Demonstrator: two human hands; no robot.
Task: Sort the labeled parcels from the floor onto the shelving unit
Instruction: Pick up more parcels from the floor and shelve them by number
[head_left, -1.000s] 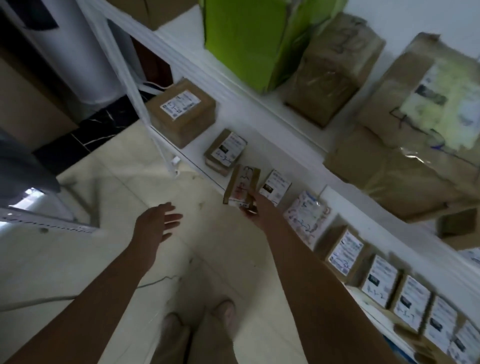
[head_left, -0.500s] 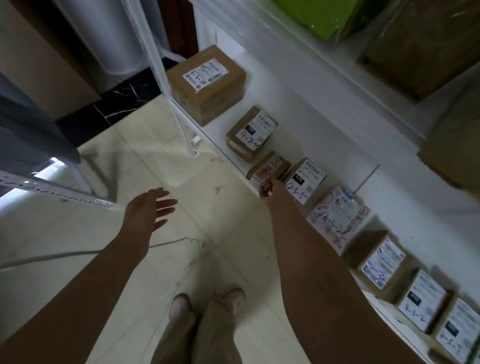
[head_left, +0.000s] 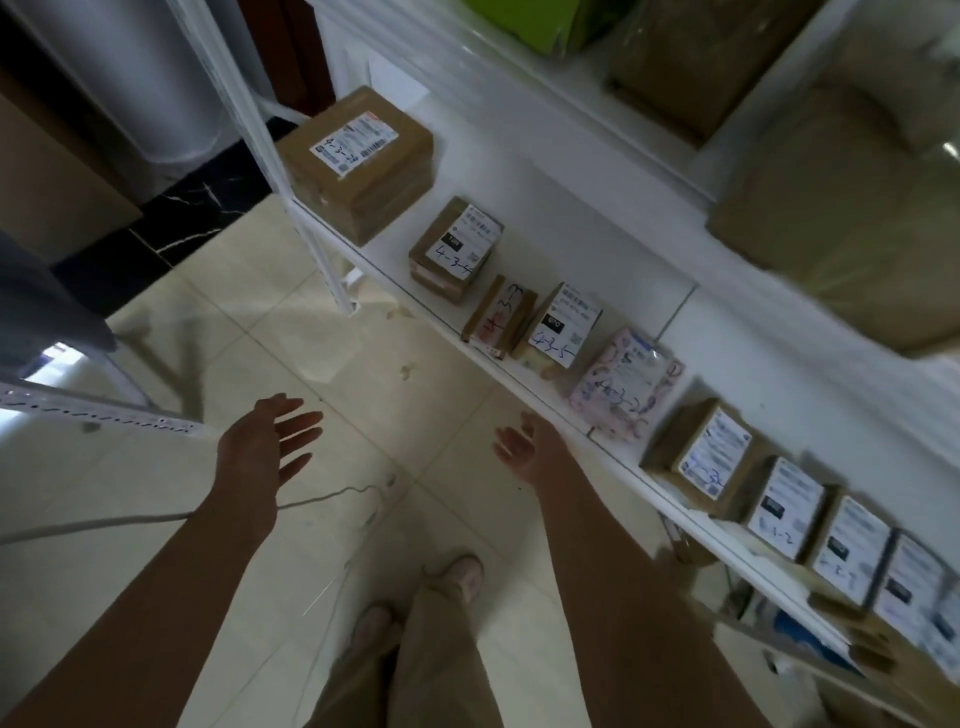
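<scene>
Your thin brown parcel (head_left: 501, 317) with red "4-3-3" written on it stands on its edge on the low white shelf (head_left: 524, 387), a bit above the middle of the frame. It leans on the little box marked "4-3-5" (head_left: 563, 327), which is just to its right. Up and to the left sits the small box marked "4-3-4" (head_left: 457, 244), and past that is a big brown box (head_left: 358, 161) at the end of the shelf, next to the white post (head_left: 291, 197). Down and to the right of the "4-3-5" box lies a soft pink parcel (head_left: 623, 384), then a brown box with a white label (head_left: 701, 457), then a row of small labeled boxes (head_left: 789, 501) going off to the lower right. Your right hand (head_left: 524, 449) is near the middle of the frame, close to the front edge of the shelf and apart from the parcels. Its fingers are loose and it holds nothing. Your left hand (head_left: 265, 447) is at the middle left over the pale tiled floor (head_left: 260, 338), fingers spread out, also with nothing in it. A thin cable (head_left: 322, 499) lies on the floor below it. Your shoes (head_left: 462, 577) show at the bottom. On the shelf above, at the top of the frame, you can see a green bag (head_left: 524, 21) and large brown parcels (head_left: 857, 208).
</scene>
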